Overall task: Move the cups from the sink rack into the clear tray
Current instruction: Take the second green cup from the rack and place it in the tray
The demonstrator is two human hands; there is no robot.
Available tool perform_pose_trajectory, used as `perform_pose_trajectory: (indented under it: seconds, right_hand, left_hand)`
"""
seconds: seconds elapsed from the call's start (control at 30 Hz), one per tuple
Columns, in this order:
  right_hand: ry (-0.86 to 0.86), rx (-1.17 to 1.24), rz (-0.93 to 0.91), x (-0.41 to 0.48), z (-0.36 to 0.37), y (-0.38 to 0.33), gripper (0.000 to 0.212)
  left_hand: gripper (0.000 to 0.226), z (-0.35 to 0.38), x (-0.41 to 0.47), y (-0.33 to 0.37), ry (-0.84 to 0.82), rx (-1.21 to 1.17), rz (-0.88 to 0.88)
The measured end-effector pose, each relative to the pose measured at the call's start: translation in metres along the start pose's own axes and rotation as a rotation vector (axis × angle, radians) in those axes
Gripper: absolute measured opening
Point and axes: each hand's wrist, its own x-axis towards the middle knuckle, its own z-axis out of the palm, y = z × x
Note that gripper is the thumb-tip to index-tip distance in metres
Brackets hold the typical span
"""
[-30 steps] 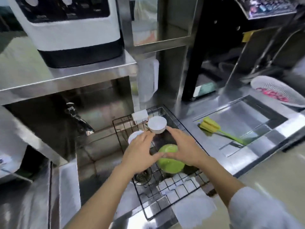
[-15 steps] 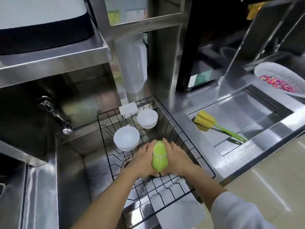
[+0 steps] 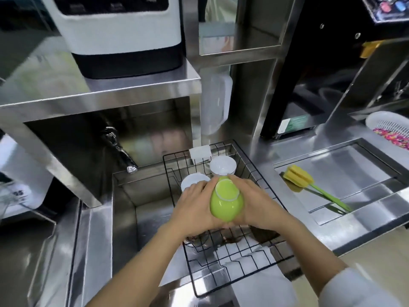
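Note:
A green cup is held bottom-up above the black wire sink rack, with my left hand pressed on its left side and my right hand on its right. Two white cups stay in the rack behind it: one upright at the back, the other partly hidden by my left hand. The clear tray is not in view.
The rack sits over a steel sink with a tap at the back left. A yellow sponge brush lies on the recessed steel drainboard to the right. A white basket stands far right. A steel shelf overhangs the sink.
Both hands closed on the green cup lying in the rack, tipped it and lifted it clear of the wires. The white cups have not moved.

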Motion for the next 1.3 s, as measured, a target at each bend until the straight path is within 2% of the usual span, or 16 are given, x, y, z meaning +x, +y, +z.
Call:
perform_pose_trajectory:
  seconds: [0.13, 0.27, 0.53, 0.7, 0.87, 0.97, 1.07, 1.3]
  right_hand:
    - [0.029, 0.017, -0.103, -0.003, -0.018, -0.061, 0.113]
    - [0.065, 0.038, -0.231, -0.007, -0.015, -0.127, 0.11]
    - [0.048, 0.103, -0.496, -0.011, 0.028, -0.263, 0.107]
    - [-0.003, 0.114, -0.596, -0.009, 0.079, -0.324, 0.109]
    - [-0.075, 0.096, -0.681, -0.009, 0.126, -0.369, 0.098]
    - [-0.119, 0.109, -0.697, -0.007, 0.153, -0.389, 0.097]
    - [-0.152, 0.081, -0.689, 0.0, 0.175, -0.405, 0.107]
    - [-0.245, 0.002, -0.695, 0.02, 0.217, -0.438, 0.105]
  left_hand:
    - [0.116, -0.057, -0.035, -0.003, 0.161, 0.048, 0.019]
    - [0.12, -0.117, -0.087, -0.016, 0.324, 0.08, 0.016]
    - [0.114, -0.206, -0.199, -0.073, 0.495, 0.169, -0.09]
    - [0.116, -0.231, -0.263, -0.117, 0.532, 0.157, -0.208]
    - [0.11, -0.243, -0.317, -0.151, 0.55, 0.088, -0.27]
    - [0.103, -0.247, -0.34, -0.173, 0.554, 0.042, -0.303]
    - [0.112, -0.249, -0.358, -0.194, 0.55, 0.015, -0.36]
    - [0.112, -0.252, -0.381, -0.234, 0.575, -0.12, -0.427]
